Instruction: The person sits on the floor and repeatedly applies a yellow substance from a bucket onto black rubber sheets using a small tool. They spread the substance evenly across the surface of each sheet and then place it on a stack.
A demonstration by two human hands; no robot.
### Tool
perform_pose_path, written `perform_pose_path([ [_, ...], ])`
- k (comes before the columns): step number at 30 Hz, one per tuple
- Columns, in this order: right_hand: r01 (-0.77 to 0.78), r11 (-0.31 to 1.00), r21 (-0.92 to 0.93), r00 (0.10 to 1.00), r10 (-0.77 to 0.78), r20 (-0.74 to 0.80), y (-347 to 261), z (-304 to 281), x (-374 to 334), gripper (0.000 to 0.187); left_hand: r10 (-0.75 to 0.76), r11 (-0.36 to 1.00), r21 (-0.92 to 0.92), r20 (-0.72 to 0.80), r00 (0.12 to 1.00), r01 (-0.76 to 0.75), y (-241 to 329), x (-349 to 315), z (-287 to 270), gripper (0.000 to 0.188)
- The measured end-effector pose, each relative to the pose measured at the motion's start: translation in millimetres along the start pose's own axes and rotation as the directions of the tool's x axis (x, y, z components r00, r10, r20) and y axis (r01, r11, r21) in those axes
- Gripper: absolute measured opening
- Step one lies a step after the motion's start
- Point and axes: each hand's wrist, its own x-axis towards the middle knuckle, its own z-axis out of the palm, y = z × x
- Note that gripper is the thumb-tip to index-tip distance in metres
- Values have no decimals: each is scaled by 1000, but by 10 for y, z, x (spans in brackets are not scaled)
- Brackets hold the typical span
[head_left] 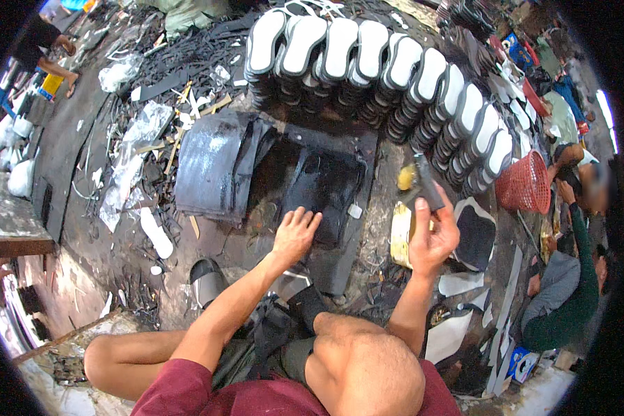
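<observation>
My left hand [297, 232] rests with its fingers stretched out on the near edge of a glossy black sheet [324, 184], which lies on a dark board [344, 260]. My right hand [433, 236] is raised to the right of the board, its fingers closed round a dark, narrow tool [430, 193] whose exact kind I cannot make out. Behind and beside that hand is a yellow-stained tub [400, 239], with a yellow lump [408, 177] beyond it. A stack of black sheets [215, 165] stands left of the board.
Stacked shoe soles with white tops [372, 48] curve round the far side. A red basket [523, 183] stands right of them. Scraps [201, 41] litter the floor at far left. A person in a dark green sleeve [579, 277] sits at right. My slippered foot [208, 283] is near.
</observation>
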Motion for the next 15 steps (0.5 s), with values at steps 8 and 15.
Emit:
perform_pose_path([
  [8,-153,972,180,987,158,-14,531,144,-234,32,114,810,-484,684,721,331,-670,905,-98,44],
  [15,-167,981,98,981,175,-81,517,293,-218,28,-265,950,-268,-422,867,160,-1079,1169,-1668,15],
])
